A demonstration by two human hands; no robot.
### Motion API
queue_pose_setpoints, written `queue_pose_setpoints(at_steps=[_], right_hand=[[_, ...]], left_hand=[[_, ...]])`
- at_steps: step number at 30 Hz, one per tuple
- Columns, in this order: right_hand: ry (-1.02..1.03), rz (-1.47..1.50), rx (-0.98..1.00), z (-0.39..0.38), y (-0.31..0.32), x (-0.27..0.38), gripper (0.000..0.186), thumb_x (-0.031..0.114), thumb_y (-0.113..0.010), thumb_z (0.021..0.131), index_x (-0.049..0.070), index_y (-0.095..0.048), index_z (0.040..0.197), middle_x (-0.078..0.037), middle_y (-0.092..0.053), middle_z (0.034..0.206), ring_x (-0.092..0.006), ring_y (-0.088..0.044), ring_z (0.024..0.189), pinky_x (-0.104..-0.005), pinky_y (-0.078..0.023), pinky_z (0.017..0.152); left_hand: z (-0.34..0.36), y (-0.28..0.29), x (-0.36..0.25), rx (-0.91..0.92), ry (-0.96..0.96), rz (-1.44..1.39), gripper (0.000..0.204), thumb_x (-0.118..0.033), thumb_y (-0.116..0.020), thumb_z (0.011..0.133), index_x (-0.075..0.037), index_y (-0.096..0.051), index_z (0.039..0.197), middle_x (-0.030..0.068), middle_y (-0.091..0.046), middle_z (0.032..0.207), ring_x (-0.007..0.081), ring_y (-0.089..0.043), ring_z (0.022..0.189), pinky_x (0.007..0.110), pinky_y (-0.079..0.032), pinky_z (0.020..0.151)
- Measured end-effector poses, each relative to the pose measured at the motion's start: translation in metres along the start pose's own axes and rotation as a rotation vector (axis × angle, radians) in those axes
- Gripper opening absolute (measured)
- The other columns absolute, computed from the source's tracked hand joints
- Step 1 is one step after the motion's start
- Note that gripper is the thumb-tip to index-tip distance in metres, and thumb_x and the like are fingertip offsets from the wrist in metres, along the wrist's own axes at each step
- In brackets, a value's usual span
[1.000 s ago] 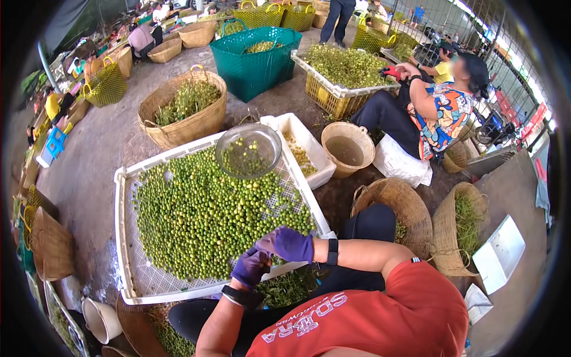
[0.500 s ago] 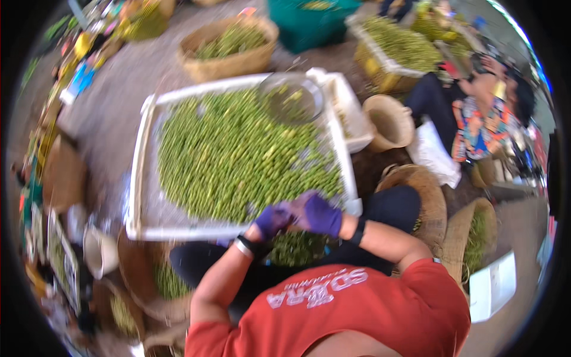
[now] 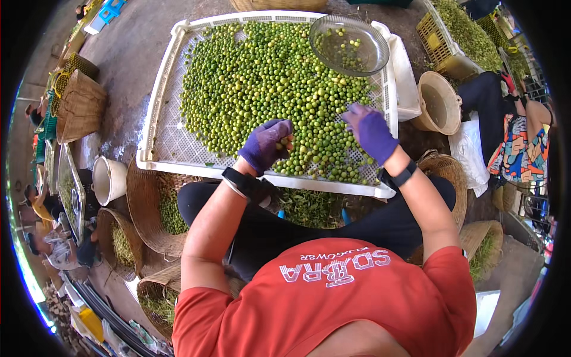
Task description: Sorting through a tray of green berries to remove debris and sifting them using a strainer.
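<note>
A white mesh tray in front of me bears a wide layer of small round green fruits, some yellowish. My left hand, in a purple glove, is curled over the tray's near part, with small green fruits showing between thumb and fingers. To its right, my right hand, gloved alike, hovers over the near right part of the layer. Its slightly blurred fingers reach forward, loosely apart, and I see nothing in them. A clear round bowl with a few fruits rests on the tray's far right corner.
Beyond the tray's right side are a white box and a beige bucket. A yellow crate of green produce stands far right. Wicker baskets and a white bucket stand left. Another person's leg is at right.
My hands, close together at the tray's near edge before, are now apart over the fruits. The tray appears higher and farther right in the view, which is sharper now.
</note>
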State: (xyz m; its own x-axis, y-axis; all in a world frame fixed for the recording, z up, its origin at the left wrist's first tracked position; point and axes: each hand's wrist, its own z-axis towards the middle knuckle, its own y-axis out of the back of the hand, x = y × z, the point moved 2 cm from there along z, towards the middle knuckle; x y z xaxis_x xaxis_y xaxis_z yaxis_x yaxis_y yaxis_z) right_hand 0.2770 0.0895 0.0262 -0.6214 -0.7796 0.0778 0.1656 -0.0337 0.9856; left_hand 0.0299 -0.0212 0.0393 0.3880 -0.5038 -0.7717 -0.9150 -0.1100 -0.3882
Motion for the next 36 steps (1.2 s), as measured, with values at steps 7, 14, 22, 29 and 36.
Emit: queue_pose_setpoints(at_steps=[7,14,22,29,36], right_hand=[[0.177,-0.135,0.148,0.037,-0.067,0.022,0.009,0.013,-0.055,0.084,0.016,-0.064,0.086,-0.005,-0.059,0.085,-0.0214,-0.064,0.08,-0.0375,-0.05,0.068],[0.025,-0.127,0.284,0.031,-0.061,0.024,0.01,0.02,-0.06,0.083,0.013,-0.064,0.09,-0.009,-0.064,0.092,-0.0244,-0.065,0.085,-0.0391,-0.05,0.07],[0.029,-0.046,0.25,0.034,-0.049,0.022,0.013,0.022,-0.062,0.081,0.014,-0.063,0.092,-0.008,-0.064,0.091,-0.0259,-0.066,0.082,-0.042,-0.051,0.07],[0.19,-0.068,0.307,0.036,-0.059,0.044,0.01,0.016,-0.057,0.083,0.014,-0.065,0.087,-0.007,-0.063,0.089,-0.0259,-0.066,0.081,-0.0432,-0.05,0.072],[0.117,0.023,0.274,0.034,-0.061,0.026,0.011,0.015,-0.065,0.078,0.01,-0.067,0.088,-0.01,-0.065,0.088,-0.0268,-0.066,0.081,-0.039,-0.051,0.07]], left_hand=[[0.038,0.001,0.038,-0.137,-0.291,1.299,0.024,-0.026,-0.068,0.077,-0.01,-0.069,0.095,0.0151,-0.067,0.087,0.0315,-0.065,0.075,0.042,-0.052,0.069],[0.036,-0.022,0.049,-0.104,-0.173,1.64,0.014,-0.019,-0.059,0.083,-0.014,-0.067,0.092,0.0148,-0.061,0.096,0.0348,-0.064,0.089,0.046,-0.052,0.076],[0.028,-0.034,0.059,0.019,-0.214,1.732,0.015,-0.017,-0.057,0.084,-0.014,-0.064,0.096,0.0133,-0.06,0.097,0.0334,-0.064,0.091,0.046,-0.052,0.074],[0.031,-0.031,0.063,0.064,-0.204,1.727,0.017,-0.019,-0.055,0.086,-0.012,-0.062,0.1,0.0141,-0.061,0.096,0.034,-0.064,0.091,0.045,-0.052,0.075],[0.045,-0.009,0.055,0.025,-0.115,1.442,0.025,-0.023,-0.061,0.083,-0.007,-0.063,0.101,0.013,-0.066,0.083,0.0256,-0.066,0.08,0.038,-0.053,0.072]])
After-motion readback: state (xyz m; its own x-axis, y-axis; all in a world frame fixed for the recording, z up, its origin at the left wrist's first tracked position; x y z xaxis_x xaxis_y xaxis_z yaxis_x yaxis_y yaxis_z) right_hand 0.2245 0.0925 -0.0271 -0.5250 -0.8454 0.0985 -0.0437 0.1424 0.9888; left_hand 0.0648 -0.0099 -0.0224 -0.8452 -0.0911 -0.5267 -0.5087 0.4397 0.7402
